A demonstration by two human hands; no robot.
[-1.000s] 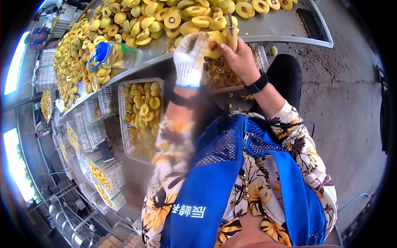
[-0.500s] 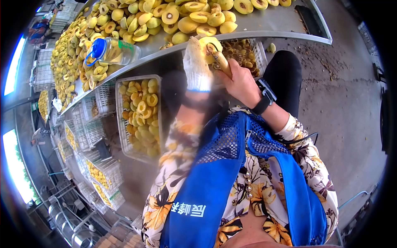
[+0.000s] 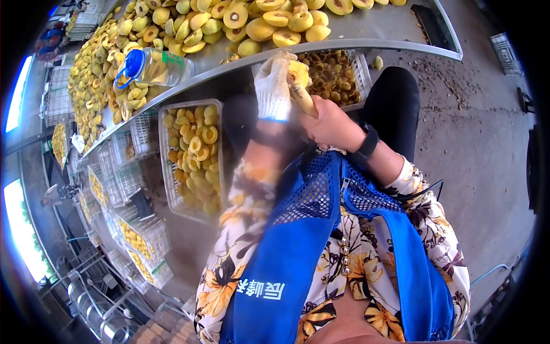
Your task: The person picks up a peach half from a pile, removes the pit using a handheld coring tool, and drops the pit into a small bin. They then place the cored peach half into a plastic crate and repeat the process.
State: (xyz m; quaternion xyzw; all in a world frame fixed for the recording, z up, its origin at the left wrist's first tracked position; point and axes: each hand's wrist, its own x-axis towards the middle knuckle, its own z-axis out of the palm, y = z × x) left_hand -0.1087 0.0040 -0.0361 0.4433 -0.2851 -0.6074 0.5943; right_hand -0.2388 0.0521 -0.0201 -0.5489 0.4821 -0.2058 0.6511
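My left hand [image 3: 271, 86], in a white knit glove, is closed around a yellow peach half [image 3: 298, 73] just below the table's edge. A pitting tool with a pale wooden handle [image 3: 305, 102] is gripped in my right hand [image 3: 334, 122]. Its working end is against the peach half, and the wire loop is hidden there. Beneath my hands stands a white crate [image 3: 362, 77] with brownish pits and scraps in it. Many yellow peach halves [image 3: 235, 17] are heaped on the metal table, several with brown pits or hollows showing.
A clear bottle with a blue cap [image 3: 160, 67] lies among the fruit at the metal table's edge [image 3: 366, 43]. Left of my legs, a white crate [image 3: 164, 166] holds peach halves. Stacked crates [image 3: 143, 235] stand farther left. Debris [image 3: 447, 86] litters the floor at right.
The tool's wire loop, visible over the peach half before, is now hidden against it. My right hand has turned and dropped slightly, with the handle tilted; my left hand still holds the fruit.
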